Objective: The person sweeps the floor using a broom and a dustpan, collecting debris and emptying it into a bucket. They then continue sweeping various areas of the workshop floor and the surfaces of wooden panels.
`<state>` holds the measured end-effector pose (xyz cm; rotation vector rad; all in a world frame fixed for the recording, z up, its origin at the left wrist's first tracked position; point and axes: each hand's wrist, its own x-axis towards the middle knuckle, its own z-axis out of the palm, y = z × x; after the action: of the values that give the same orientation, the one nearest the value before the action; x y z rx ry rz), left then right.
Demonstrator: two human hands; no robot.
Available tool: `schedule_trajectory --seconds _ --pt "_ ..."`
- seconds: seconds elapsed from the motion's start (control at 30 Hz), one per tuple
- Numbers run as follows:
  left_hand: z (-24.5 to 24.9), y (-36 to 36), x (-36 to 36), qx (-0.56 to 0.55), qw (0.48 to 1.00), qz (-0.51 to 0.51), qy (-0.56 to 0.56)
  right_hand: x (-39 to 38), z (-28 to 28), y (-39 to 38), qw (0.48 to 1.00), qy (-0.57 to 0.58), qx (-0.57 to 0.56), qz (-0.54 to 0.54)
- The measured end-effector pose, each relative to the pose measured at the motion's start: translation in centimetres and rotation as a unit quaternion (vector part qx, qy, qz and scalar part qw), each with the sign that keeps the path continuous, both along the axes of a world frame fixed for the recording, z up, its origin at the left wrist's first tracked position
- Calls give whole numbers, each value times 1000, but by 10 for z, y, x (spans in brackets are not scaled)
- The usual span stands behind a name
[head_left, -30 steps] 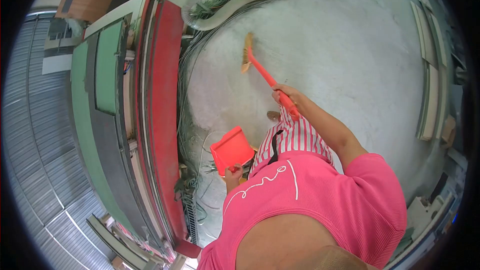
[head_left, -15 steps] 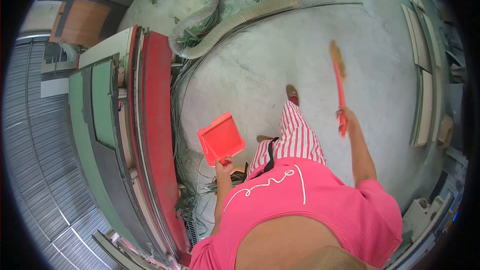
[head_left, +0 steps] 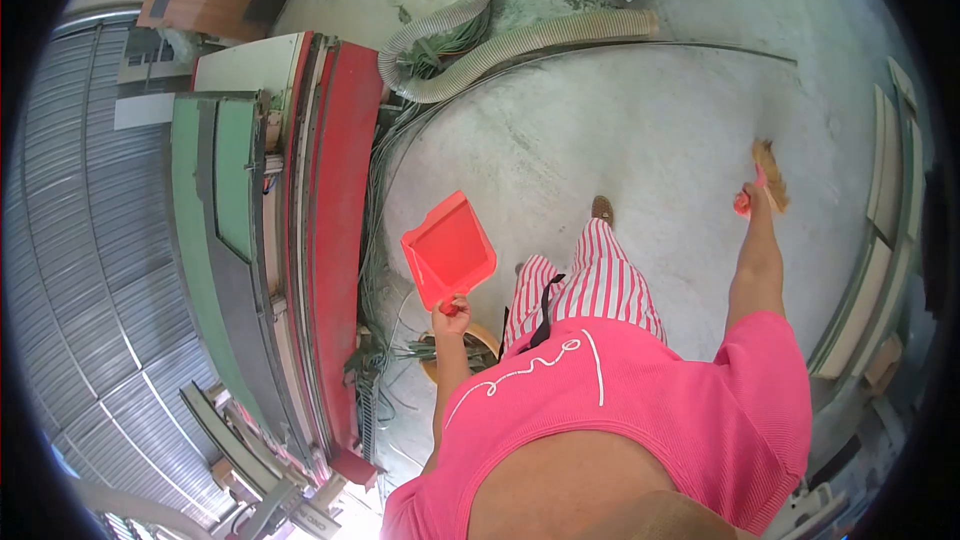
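Observation:
My left hand [head_left: 451,315] is closed round the handle of a red dustpan [head_left: 452,248], whose open tray faces up, away from my body. Out to the right, my right hand [head_left: 758,202] grips the red handle of a hand brush [head_left: 770,177]. The brush's tan bristles show beyond my fingers, over the grey floor; whether they touch it I cannot tell.
A ribbed hose [head_left: 540,37] curls across the floor ahead, beside loose cables. A long red and green machine [head_left: 340,230] stands on the left. Boards [head_left: 860,300] lie along the right. A round container [head_left: 480,340] sits near my left forearm.
My right arm has swung outward to the right, and the brush has turned from pointing forward to lying nearer my hand. The dustpan stays in my left hand. The view has shifted.

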<state>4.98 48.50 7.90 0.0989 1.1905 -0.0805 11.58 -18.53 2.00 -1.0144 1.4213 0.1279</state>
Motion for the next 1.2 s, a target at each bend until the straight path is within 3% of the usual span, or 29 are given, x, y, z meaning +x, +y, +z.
schedule_trajectory --seconds 0.03,0.07,0.1,0.13,0.2,0.27,0.37,0.4,0.47,0.57,0.63,0.77,0.83,0.97,1.03,1.1,1.17,1.2 --pt "1 -3 -2 14 1000 0 9 24 -6 -4 998 54 27 3" --pt "2 -5 -3 27 999 1 17 13 -81 -31 998 53 29 8" --pt "1 -7 -4 29 999 6 16 23 -154 -43 992 -51 112 -4" --pt "-1 -7 -7 35 998 24 48 30 -165 -48 992 -53 114 1" --pt "-7 -6 -18 41 995 45 77 73 -163 36 988 -13 17 150" --pt "-12 -2 -29 14 994 66 82 115 -159 102 953 26 -84 290" --pt "-25 5 -57 -9 990 115 86 137 -148 168 839 73 -240 484" --pt "-29 8 -68 -10 989 123 80 149 -137 186 835 66 -243 489" --pt "-35 12 -85 -9 987 141 79 175 -112 214 716 39 -260 647" --pt "-20 -4 -103 65 976 196 72 204 -109 252 682 16 -228 694" --pt "-19 -3 -118 33 974 210 80 206 -71 276 705 50 -188 682" --pt "-16 -7 -148 -17 968 232 93 204 -58 294 661 10 -221 717" --pt "-30 -5 -165 22 970 206 126 195 -41 295 640 1 -229 733" --pt "-48 2 -179 54 967 170 179 171 -16 281 661 -17 -161 733" --pt "-39 -1 -169 56 968 186 158 162 -11 268 658 -33 -152 736" --pt "-35 -3 -160 58 966 209 140 149 -1 248 684 -89 -71 721" --pt "-40 2 -161 51 985 120 109 124 19 226 722 -119 -11 682" --pt "-64 16 -170 47 985 125 113 111 33 216 731 -109 -21 673"
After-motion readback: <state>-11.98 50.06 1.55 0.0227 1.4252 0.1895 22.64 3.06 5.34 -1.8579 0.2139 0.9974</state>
